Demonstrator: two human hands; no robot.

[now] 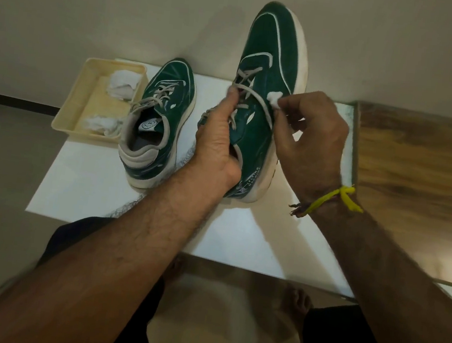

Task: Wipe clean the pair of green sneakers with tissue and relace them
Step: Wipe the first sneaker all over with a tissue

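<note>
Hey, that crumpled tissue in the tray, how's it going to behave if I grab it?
The tissue in the tray looks crumpled and thin, so probably floppy and very light. It should crush in a grip rather than hold shape. It seems unlikely to roll or slip, though it may tear if damp.

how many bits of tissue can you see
3: two crumpled tissues in the cream tray, rear and front; one small wad pinched by the right hand. More may be hidden.
</note>
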